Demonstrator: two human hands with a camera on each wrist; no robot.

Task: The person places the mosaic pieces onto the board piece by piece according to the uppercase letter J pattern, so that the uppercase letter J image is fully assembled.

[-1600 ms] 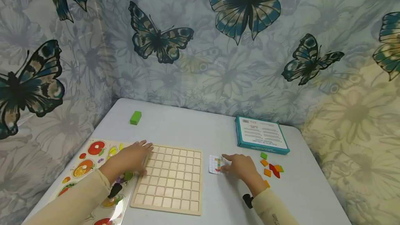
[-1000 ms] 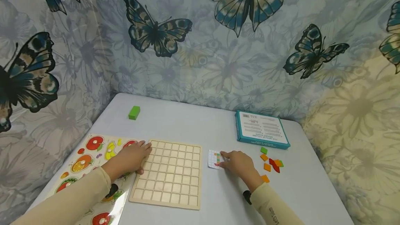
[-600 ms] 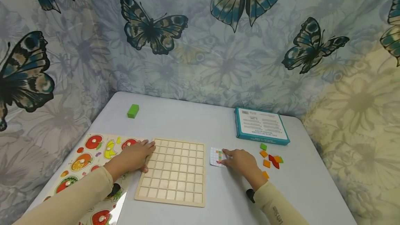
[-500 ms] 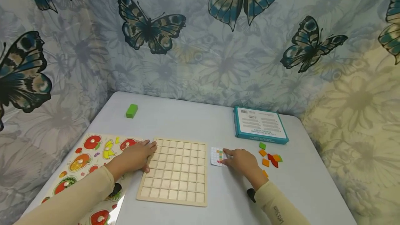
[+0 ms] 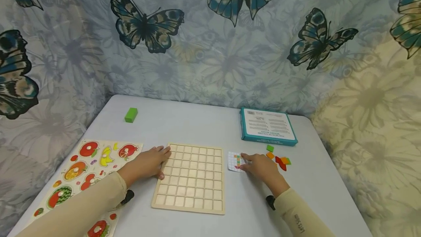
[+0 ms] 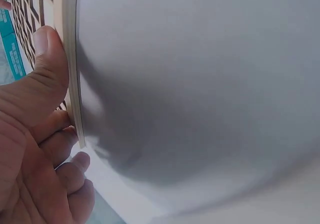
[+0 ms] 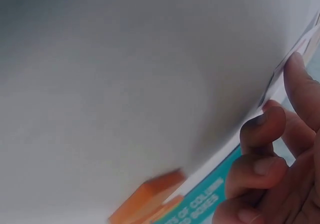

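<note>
A square wooden grid board (image 5: pixel 190 180) lies on the white table in front of me. My left hand (image 5: pixel 147 164) rests at its left edge, fingers and thumb spread apart. In the left wrist view the thumb (image 6: pixel 47 66) lies on the board's rim (image 6: pixel 72 69). To the right of the board is a small white card (image 5: pixel 234 161) printed with a grid and coloured squares. My right hand (image 5: pixel 263 166) holds this card at its right side between thumb and index finger, covering part of it. The other right fingers (image 7: pixel 257 171) are curled in.
Right of the right hand lie loose green (image 5: pixel 270 148), orange (image 5: pixel 270 155) and red (image 5: pixel 281 164) pieces; the hand hides some. Behind them is a teal-edged box (image 5: pixel 269 125). A fruit puzzle sheet (image 5: pixel 106 147) lies at left, and a green block (image 5: pixel 131 115) at the back left.
The board has slid right with the left hand, widening the gap to the fruit sheet. The card and right hand have shifted right, toward the loose pieces. The head view has turned somewhat.
</note>
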